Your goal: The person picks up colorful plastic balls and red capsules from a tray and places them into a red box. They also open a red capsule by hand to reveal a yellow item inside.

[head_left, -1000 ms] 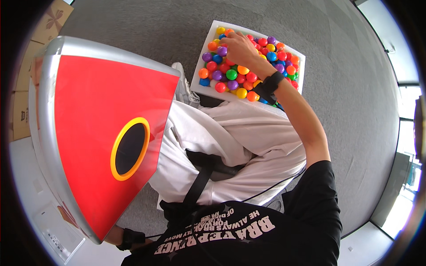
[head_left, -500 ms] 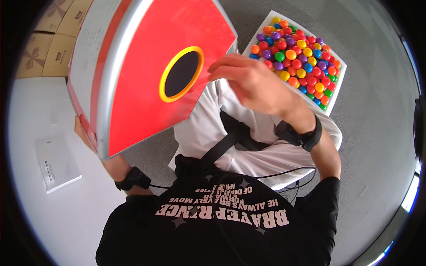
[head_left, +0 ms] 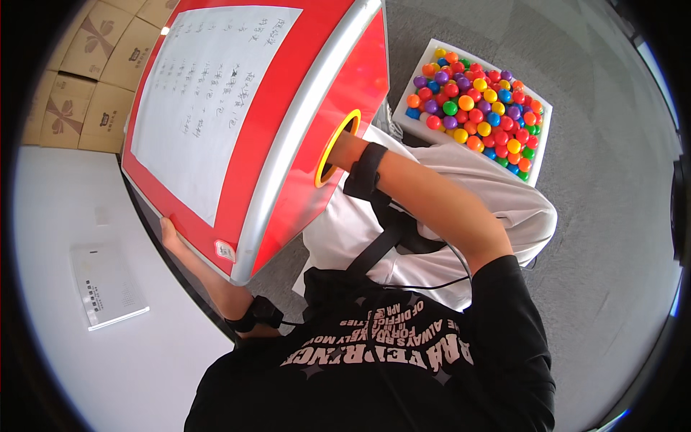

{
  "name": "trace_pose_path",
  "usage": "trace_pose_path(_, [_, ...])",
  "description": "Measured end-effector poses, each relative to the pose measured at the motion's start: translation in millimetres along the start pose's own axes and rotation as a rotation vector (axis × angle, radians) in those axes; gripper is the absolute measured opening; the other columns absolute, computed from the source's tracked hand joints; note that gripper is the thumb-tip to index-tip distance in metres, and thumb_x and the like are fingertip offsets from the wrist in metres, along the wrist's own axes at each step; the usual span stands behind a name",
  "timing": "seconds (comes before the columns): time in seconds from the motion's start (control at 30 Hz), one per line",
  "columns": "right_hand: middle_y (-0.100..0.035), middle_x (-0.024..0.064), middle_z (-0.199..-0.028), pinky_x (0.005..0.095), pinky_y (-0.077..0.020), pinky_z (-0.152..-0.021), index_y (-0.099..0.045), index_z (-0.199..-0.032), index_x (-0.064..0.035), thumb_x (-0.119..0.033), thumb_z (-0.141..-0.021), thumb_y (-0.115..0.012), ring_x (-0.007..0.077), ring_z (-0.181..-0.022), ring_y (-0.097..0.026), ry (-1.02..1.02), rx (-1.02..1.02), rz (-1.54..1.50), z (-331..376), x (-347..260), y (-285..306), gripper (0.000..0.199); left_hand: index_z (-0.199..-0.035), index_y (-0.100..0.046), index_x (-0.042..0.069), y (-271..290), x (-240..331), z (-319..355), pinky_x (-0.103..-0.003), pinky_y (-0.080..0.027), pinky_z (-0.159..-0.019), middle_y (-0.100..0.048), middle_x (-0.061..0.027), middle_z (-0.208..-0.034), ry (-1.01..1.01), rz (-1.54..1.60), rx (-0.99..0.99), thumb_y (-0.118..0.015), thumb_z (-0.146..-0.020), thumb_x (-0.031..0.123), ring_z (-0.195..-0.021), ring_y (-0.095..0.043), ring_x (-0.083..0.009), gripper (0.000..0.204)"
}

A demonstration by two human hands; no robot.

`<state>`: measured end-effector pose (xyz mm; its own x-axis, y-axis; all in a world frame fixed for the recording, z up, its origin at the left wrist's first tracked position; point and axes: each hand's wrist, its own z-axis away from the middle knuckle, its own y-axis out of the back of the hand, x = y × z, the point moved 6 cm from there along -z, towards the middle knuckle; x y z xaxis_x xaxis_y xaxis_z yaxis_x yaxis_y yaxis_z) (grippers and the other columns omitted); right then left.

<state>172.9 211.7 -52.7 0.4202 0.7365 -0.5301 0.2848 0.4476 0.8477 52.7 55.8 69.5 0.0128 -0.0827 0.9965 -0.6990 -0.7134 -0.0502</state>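
Note:
A big red box [head_left: 306, 194] with silver edge trim leans over my lap, a white handwritten sheet [head_left: 209, 93] on its upper face. My left hand [head_left: 171, 234] grips the box at its lower left edge; most of the fingers are hidden beneath it. Into the yellow-ringed round hole [head_left: 321, 170] on the right side goes my right hand, hidden past the wrist. Only the right forearm [head_left: 425, 183] with its black wrist strap [head_left: 366, 171] shows outside, so what those fingers do cannot be seen.
Right of the box, a white tray [head_left: 541, 155] full of colourful plastic balls [head_left: 475, 108] sits on the grey floor [head_left: 597, 252]. Brown cartons [head_left: 108, 72] are stacked at the far left, by a white surface [head_left: 54, 216] bearing a clear sign holder [head_left: 111, 288].
My right hand has moved from beside the hole to inside it. The box has turned so that its papered face shows more and the hole faces right.

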Motion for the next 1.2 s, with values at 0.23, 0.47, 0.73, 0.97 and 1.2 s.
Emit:
trace_pose_path(0.23, [-0.067,0.0202,-0.106,0.0425,-0.0514,-0.090,-0.067,-0.109,0.0011,-0.011,-0.089,-0.054,0.0354,-0.104,-0.064,-0.026,0.000,0.042,-10,-14,0,0.027,-0.136,-0.041,0.003,20,-9,-12,-0.033,-0.057,-0.081,-0.057,-0.0172,-0.121,0.017,-0.042,0.034,-0.046,-0.090,0.065,-0.105,-0.065,-0.0215,0.078])
trace_pose_path(0.47, [-0.068,0.0187,-0.105,0.0414,-0.0520,-0.089,-0.069,-0.107,0.0002,-0.012,-0.092,-0.054,0.0343,-0.101,-0.065,-0.044,0.037,-0.011,24,-27,27,0.024,-0.133,-0.045,-0.001,35,-17,-23,-0.034,-0.051,-0.091,-0.060,-0.0149,-0.121,-0.054,0.031,-0.028,-0.048,-0.096,0.053,-0.108,-0.062,-0.0217,0.066])
trace_pose_path(0.73, [-0.072,0.0142,-0.100,0.0315,-0.0544,-0.085,-0.071,-0.108,0.0034,0.005,-0.086,-0.043,0.0219,-0.098,-0.069,0.090,0.618,-0.706,148,30,99,0.036,-0.129,-0.054,0.000,92,-66,-85,-0.028,-0.055,-0.085,-0.065,-0.0134,-0.119,0.047,0.311,-0.167,-0.054,-0.096,0.044,-0.103,-0.067,-0.0182,0.055])
trace_pose_path(0.97, [-0.055,0.0245,-0.136,0.0323,-0.0441,-0.100,-0.038,-0.148,0.0014,-0.045,-0.100,-0.053,0.0266,-0.122,-0.057,-0.285,0.771,-0.971,100,102,29,0.069,-0.125,-0.060,0.003,117,-103,-126,-0.032,-0.057,-0.081,-0.068,-0.0113,-0.116,0.107,0.503,-0.341,-0.054,-0.095,0.038,-0.102,-0.068,-0.0198,0.047])
trace_pose_path(1.2, [-0.056,0.0216,-0.134,0.0325,-0.0427,-0.101,-0.037,-0.151,-0.0057,-0.024,-0.096,-0.062,0.0229,-0.122,-0.056,-0.092,0.861,-0.985,124,30,76,0.062,-0.128,-0.058,0.003,139,-86,-64,-0.034,-0.057,-0.082,-0.066,-0.0119,-0.118,0.046,0.476,-0.230,-0.054,-0.096,0.040,-0.104,-0.067,-0.0208,0.049])
